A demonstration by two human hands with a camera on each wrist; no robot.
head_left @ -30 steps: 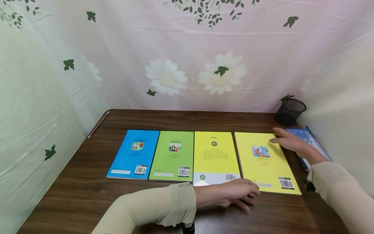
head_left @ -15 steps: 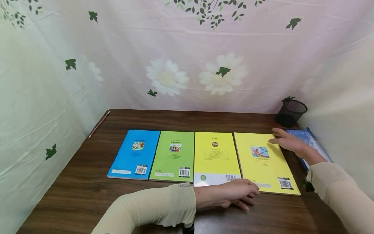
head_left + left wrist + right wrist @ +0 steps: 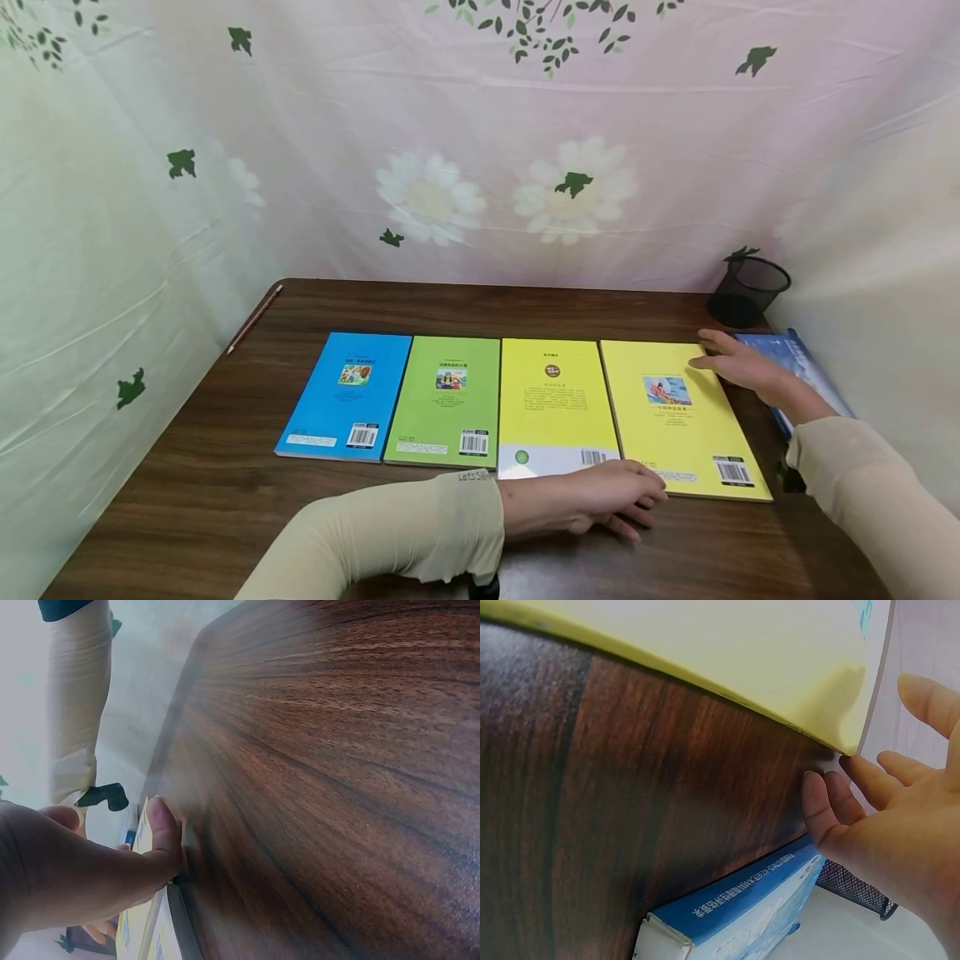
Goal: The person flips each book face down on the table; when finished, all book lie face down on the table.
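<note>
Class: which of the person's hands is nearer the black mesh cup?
The right hand: it rests at the yellow book's far corner, just before the mesh cup. The left hand lies at the table's near side.

Across the last second the yellow book (image 3: 678,417) at the right end of the row has shifted slightly left: its near right corner sits a little further from the table edge, and its left edge lies closer against the book with the white strip (image 3: 553,408). The cover picture on it has moved left by the same small amount. The right hand (image 3: 738,367), fingers straight against the book's far right edge, has edged left with it, barely. The left hand (image 3: 600,498) at the near left corner shows no clear displacement; any movement there is too small to tell from the head view.
</note>
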